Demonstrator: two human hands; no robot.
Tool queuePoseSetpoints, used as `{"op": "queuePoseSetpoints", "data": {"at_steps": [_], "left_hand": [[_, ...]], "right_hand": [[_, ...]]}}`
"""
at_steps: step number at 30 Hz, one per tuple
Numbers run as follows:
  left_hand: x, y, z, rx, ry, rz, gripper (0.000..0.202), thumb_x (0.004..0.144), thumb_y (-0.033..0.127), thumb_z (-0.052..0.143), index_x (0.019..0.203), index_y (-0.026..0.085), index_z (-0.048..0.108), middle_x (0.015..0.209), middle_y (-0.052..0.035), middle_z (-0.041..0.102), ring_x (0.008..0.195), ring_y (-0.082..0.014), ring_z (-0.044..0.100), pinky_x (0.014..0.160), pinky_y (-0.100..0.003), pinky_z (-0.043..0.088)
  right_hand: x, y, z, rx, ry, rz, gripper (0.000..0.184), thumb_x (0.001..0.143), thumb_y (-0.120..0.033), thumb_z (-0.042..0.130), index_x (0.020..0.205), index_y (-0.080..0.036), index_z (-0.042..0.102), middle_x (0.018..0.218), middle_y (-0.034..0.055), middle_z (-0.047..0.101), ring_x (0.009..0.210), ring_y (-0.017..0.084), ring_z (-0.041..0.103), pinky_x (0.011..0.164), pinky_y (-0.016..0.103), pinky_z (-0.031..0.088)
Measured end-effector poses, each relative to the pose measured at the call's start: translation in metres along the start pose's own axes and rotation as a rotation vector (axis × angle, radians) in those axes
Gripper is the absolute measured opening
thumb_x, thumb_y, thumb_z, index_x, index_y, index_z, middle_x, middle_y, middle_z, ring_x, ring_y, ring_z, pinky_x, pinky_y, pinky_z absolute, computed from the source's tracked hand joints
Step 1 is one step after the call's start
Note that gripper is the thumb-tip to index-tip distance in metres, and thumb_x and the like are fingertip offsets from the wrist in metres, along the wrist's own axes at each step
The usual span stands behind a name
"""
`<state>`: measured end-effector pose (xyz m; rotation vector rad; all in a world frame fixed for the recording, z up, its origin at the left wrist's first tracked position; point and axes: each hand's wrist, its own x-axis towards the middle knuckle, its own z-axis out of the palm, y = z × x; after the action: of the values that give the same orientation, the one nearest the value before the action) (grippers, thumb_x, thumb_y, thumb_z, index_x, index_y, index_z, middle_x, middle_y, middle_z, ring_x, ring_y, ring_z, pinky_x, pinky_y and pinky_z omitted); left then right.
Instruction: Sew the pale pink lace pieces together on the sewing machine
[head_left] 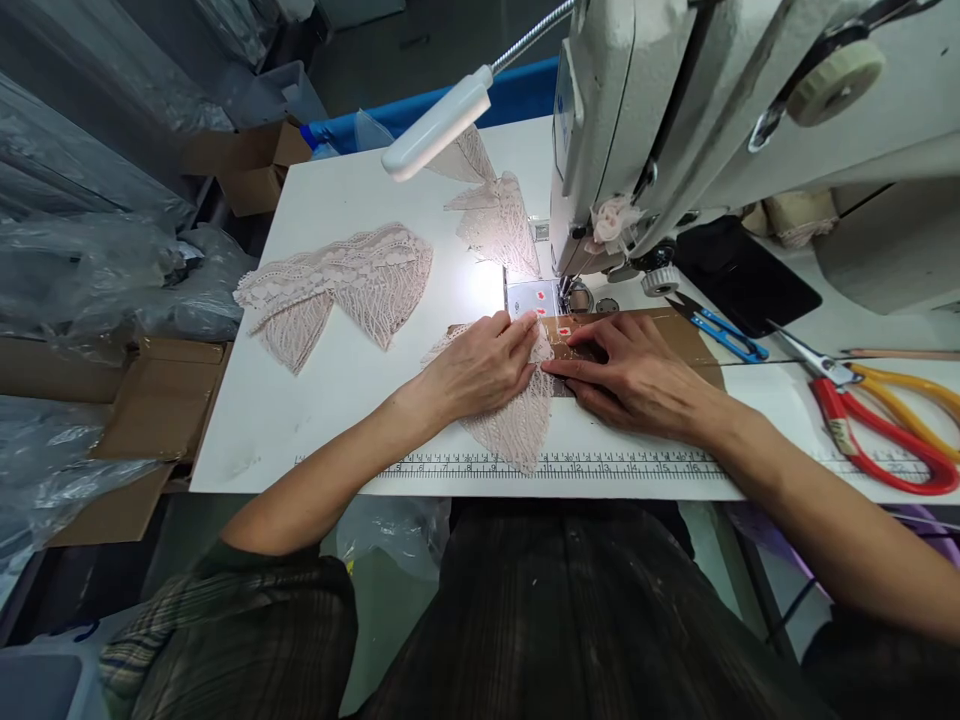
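Note:
A pale pink lace piece (517, 432) lies by the front edge of the sewing table, its pointed end over the printed ruler. My left hand (484, 368) rests on it, fingers closed together and gripping its upper part; the fingertips hide some of the lace. From the right, my right hand (634, 375) reaches in with fingers stretched and apart. One fingertip touches the lace's right edge, and the hand lies over a strip of brown tape (675, 335). Just beyond both hands are the sewing machine's presser foot (564, 290) and the metal plate (529, 297) with red marks.
Another lace piece (341, 280) lies at left, and more lace (499, 215) behind the needle area. A white lamp (439, 125) hangs above. At right are a black phone (742, 270), blue thread snips (727, 335) and red-and-yellow-handled scissors (885, 420). Cardboard boxes (161, 400) stand left.

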<state>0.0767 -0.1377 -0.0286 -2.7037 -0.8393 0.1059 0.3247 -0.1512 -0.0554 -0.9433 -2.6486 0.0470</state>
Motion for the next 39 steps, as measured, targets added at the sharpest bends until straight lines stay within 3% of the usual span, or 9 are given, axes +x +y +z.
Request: {"op": "queuePoseSetpoints", "data": {"at_steps": [7, 11, 16, 22, 39], "left_hand": [[0.019, -0.002, 0.006, -0.033, 0.015, -0.051, 0.046, 0.11, 0.03, 0.032, 0.134, 0.002, 0.06, 0.144, -0.0214, 0.06, 0.103, -0.0292, 0.059, 0.083, -0.042, 0.041], [0.028, -0.011, 0.009, -0.17, 0.048, -0.073, 0.046, 0.109, 0.032, 0.032, 0.135, 0.007, 0.061, 0.148, -0.0194, 0.058, 0.108, -0.0308, 0.057, 0.087, -0.045, 0.042], [0.022, -0.021, 0.017, -0.296, 0.093, -0.059, 0.047, 0.108, 0.037, 0.035, 0.141, 0.012, 0.057, 0.157, -0.0131, 0.052, 0.113, -0.0315, 0.056, 0.096, -0.049, 0.044], [0.017, -0.025, 0.02, -0.333, 0.096, -0.063, 0.048, 0.106, 0.039, 0.04, 0.146, 0.015, 0.054, 0.159, -0.0126, 0.051, 0.122, -0.0348, 0.055, 0.103, -0.055, 0.042], [0.018, -0.026, 0.028, -0.397, 0.142, -0.066, 0.049, 0.105, 0.038, 0.044, 0.146, 0.016, 0.055, 0.158, -0.0142, 0.051, 0.121, -0.0345, 0.057, 0.098, -0.053, 0.043]], "right_hand": [[0.002, 0.007, -0.002, -0.094, 0.041, 0.015, 0.034, 0.105, -0.036, 0.046, 0.126, -0.03, 0.072, 0.119, 0.0113, 0.064, 0.105, 0.026, 0.051, 0.087, 0.04, 0.034], [0.002, 0.012, -0.003, -0.139, 0.066, 0.035, 0.032, 0.104, -0.034, 0.048, 0.125, -0.027, 0.071, 0.118, 0.0117, 0.065, 0.104, 0.025, 0.052, 0.084, 0.038, 0.033], [0.001, 0.012, -0.001, -0.136, 0.065, 0.047, 0.033, 0.104, -0.035, 0.049, 0.129, -0.026, 0.069, 0.12, 0.0125, 0.064, 0.106, 0.025, 0.053, 0.084, 0.037, 0.034], [0.003, 0.009, -0.002, -0.148, 0.065, 0.062, 0.032, 0.104, -0.035, 0.048, 0.126, -0.027, 0.07, 0.118, 0.0118, 0.064, 0.102, 0.025, 0.051, 0.084, 0.038, 0.034], [0.002, 0.007, 0.001, -0.075, 0.07, 0.116, 0.03, 0.103, -0.032, 0.049, 0.123, -0.028, 0.071, 0.118, 0.0111, 0.064, 0.106, 0.026, 0.051, 0.087, 0.039, 0.034]]}}
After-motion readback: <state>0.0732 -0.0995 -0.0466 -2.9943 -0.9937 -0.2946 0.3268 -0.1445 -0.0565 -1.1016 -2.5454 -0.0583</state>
